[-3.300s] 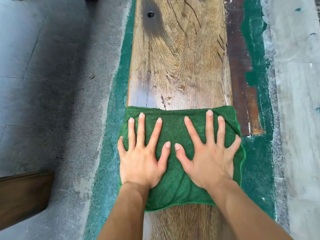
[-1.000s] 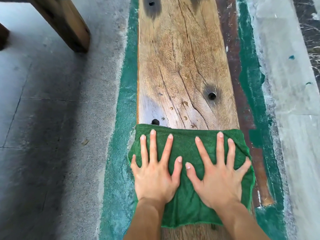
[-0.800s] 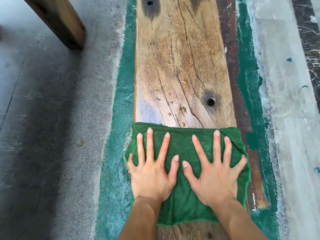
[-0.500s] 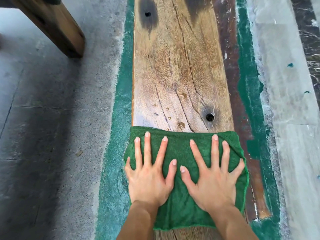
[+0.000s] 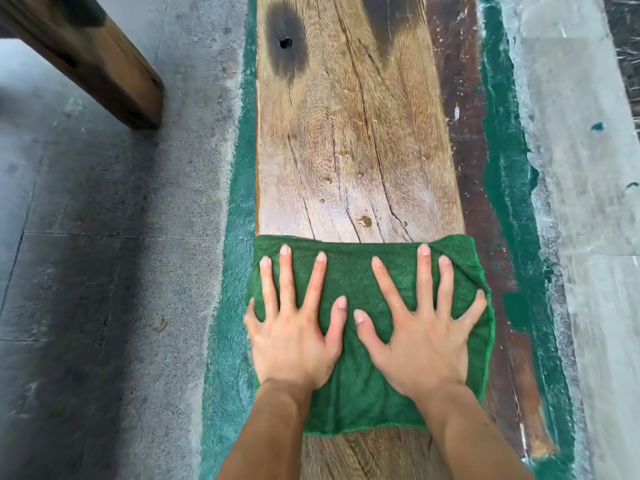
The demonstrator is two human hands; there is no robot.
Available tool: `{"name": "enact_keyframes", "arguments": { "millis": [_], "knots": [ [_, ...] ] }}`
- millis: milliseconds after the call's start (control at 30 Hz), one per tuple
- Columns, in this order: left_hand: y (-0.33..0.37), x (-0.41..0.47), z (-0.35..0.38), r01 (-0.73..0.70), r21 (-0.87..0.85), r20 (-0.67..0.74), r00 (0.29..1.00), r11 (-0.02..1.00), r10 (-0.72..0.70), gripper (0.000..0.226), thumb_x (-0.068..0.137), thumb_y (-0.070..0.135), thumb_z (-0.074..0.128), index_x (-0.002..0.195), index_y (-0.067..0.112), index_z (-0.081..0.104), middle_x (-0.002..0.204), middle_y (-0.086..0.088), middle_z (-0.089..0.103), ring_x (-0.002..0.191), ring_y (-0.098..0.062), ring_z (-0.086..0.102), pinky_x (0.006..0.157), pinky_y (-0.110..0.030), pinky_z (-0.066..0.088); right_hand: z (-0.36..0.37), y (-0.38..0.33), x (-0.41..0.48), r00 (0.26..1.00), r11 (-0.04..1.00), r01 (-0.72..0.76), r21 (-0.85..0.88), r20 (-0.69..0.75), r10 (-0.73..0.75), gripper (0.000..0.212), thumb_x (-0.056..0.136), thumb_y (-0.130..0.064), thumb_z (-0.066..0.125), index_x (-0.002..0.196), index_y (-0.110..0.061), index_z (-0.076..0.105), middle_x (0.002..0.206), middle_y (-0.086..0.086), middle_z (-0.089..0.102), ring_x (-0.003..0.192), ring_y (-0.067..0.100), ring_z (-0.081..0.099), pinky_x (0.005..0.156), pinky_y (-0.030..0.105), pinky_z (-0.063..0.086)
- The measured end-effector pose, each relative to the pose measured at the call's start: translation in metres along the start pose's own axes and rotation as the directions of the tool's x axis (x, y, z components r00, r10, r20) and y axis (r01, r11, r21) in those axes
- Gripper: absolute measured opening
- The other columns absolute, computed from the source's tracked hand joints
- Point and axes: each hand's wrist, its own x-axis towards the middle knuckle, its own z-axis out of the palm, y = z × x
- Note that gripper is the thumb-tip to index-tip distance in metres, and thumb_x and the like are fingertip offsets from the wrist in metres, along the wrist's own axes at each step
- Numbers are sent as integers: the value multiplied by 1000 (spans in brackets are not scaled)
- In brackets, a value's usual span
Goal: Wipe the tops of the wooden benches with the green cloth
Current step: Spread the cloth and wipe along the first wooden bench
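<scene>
Head | cloth (image 5: 367,393) overhangs bench (image 5: 349,133) edges | plank ahead bare

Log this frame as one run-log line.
phase: wiping | left hand: flat on green cloth | right hand: flat on green cloth | cloth: across wooden bench top

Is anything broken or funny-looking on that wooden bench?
Yes. The bench has long cracks running along its top, a small round hole inside a dark stain at the far left, and a few little droplets or spots just ahead of the green cloth.
</scene>
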Motion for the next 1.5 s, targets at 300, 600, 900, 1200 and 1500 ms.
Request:
{"name": "enact_keyframes", "arguments": {
  "millis": [300, 600, 900, 1200, 1500],
  "knots": [
    [3, 44, -5, 10, -1, -10, 1000, 1000, -10, 69, 99, 69, 26, 163, 47, 9, 175, -1, -4, 161, -28, -3, 107, -69, 39, -4, -4, 41, 999, 1000, -8, 11, -35, 8, 76, 94, -77, 29, 164, -48, 17, 176, 13, -2, 161, 41, 5, 110, 84, 12],
    [6, 65, -12, 16, -6, 25, 1000, 1000, -16, 69, 99, 68, 26, 163, 46, 10, 175, -2, -4, 161, -30, -2, 109, -69, 37, -11, -3, 64, 1000, 1000, 24, -11, -17, -25, 76, 94, -76, 30, 164, -47, 18, 176, 15, 0, 161, 42, 6, 110, 85, 9],
    [11, 108, -19, 51, -42, 20, 999, 998, -50, 69, 98, 67, 32, 162, 49, 12, 175, 1, -5, 161, -27, -5, 110, -67, 36, -25, -10, 116, 1000, 1000, 21, -20, -19, -21, 77, 94, -77, 32, 163, -46, 22, 176, 15, 2, 161, 42, 8, 110, 86, 8],
    [7, 130, -18, 47, -36, 19, 999, 998, -46, 70, 99, 66, 32, 163, 47, 10, 175, -1, -6, 160, -29, -5, 110, -67, 36, -27, -15, 138, 999, 999, 37, -24, -10, -37, 78, 93, -77, 33, 163, -45, 22, 175, 16, 3, 160, 43, 8, 110, 87, 8],
    [9, 153, -21, 26, -28, 17, 1000, 999, -25, 71, 99, 67, 32, 163, 47, 9, 175, -2, -7, 160, -29, -6, 110, -67, 36, -33, -17, 154, 1000, 1000, 23, -16, -8, -23, 77, 94, -79, 29, 163, -47, 19, 176, 16, 1, 161, 42, 6, 111, 86, 7]
  ]
}}
